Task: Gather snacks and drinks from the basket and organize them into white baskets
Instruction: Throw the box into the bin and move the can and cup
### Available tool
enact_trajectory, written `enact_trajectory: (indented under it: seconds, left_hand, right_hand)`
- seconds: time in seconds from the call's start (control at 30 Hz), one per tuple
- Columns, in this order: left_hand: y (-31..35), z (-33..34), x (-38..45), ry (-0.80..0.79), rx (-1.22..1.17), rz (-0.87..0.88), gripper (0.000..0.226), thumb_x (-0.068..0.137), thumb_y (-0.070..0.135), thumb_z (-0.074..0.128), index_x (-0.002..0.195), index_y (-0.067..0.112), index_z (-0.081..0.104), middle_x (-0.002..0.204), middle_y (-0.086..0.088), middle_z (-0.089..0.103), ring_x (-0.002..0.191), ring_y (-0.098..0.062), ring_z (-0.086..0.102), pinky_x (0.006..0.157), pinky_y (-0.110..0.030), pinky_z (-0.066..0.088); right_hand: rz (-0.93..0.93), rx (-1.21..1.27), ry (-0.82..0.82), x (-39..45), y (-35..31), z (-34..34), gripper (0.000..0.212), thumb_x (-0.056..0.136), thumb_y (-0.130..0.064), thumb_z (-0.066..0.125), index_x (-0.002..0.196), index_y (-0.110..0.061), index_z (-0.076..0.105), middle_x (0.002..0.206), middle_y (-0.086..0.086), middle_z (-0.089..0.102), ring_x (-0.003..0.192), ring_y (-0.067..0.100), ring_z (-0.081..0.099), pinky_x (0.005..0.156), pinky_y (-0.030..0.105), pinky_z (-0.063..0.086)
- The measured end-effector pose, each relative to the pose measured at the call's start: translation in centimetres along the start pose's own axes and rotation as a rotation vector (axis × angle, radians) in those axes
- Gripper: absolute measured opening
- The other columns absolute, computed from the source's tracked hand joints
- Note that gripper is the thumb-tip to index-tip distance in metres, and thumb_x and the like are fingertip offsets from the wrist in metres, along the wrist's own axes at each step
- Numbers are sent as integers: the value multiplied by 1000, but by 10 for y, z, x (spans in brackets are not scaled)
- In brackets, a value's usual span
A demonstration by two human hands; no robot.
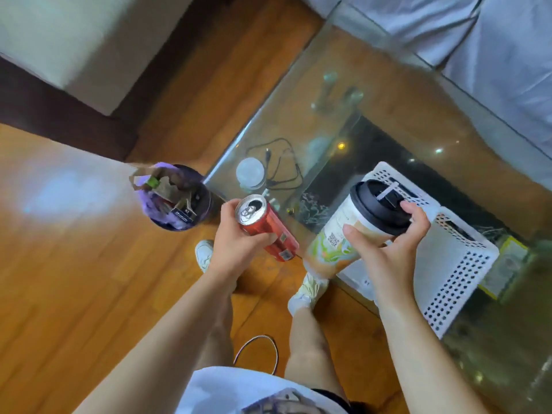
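- Left hand [236,246] wraps a red cylindrical metal drink can [270,231], centre frame, tilted, silver top with open tab hole showing.
- Right hand [388,240] grips a tall paper cup with glossy black plastic lid [349,231], centre right, tilted; printed green-yellow pattern and a QR sticker on the side.
- White perforated plastic baskets [457,264], rectangular, sit on the glass table [403,115] at right, behind the cup.
- Dark round bin [179,198] with purple liner, centre left on glossy wooden floor [74,264], holds crumpled brown paper.
- Black cable [283,171] lies on the glass.
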State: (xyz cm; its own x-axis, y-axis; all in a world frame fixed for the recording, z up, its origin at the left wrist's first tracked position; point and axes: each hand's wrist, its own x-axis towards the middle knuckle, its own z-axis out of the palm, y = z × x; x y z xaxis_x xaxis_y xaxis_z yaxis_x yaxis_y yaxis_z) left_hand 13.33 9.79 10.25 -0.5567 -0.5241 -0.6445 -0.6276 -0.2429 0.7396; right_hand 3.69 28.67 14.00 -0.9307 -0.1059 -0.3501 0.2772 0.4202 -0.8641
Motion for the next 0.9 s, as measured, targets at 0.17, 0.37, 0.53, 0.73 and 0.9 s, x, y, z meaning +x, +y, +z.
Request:
enact_trajectory:
  seconds: [0.17,0.37,0.53,0.73,0.9]
  left_hand:
    - [-20,-111,16,158,45,-7,78,52,14,83,113,37,41,96,25,56,92,-2,60,73,-26,53]
    - [-46,-217,43,318,72,-35,74,56,-1,79,108,39,44,96,23,53,87,-4,56,56,-3,43]
    - [-72,-254,82,384,-35,-76,67,63,1,74,111,32,39,101,9,54,86,-5,57,56,-5,45]
    - [-110,-248,146,449,-113,-98,61,67,-1,65,113,27,38,121,-9,51,108,-25,55,84,-30,49]
    - [-147,-233,188,396,-6,-99,66,63,-2,66,109,35,37,118,-1,54,106,-21,56,85,-36,51]
  right_hand:
    - [-33,-49,-130,-14,-20,105,80,59,-10,83,113,-36,30,119,-6,47,98,-12,53,81,11,46]
    - [-143,-136,-241,-24,-38,222,80,53,-3,84,109,-26,31,112,-9,41,95,-10,49,74,0,38]
    - [-181,-224,-337,-10,-34,298,85,55,-8,84,122,-26,34,121,-11,43,110,8,47,93,18,43]
    - [-293,-513,-484,25,3,370,106,61,-19,82,144,-36,20,134,-1,37,123,9,39,87,7,32]
    - [-328,-602,-546,45,55,413,105,62,-13,83,143,-37,21,133,-2,35,125,15,41,93,19,38]
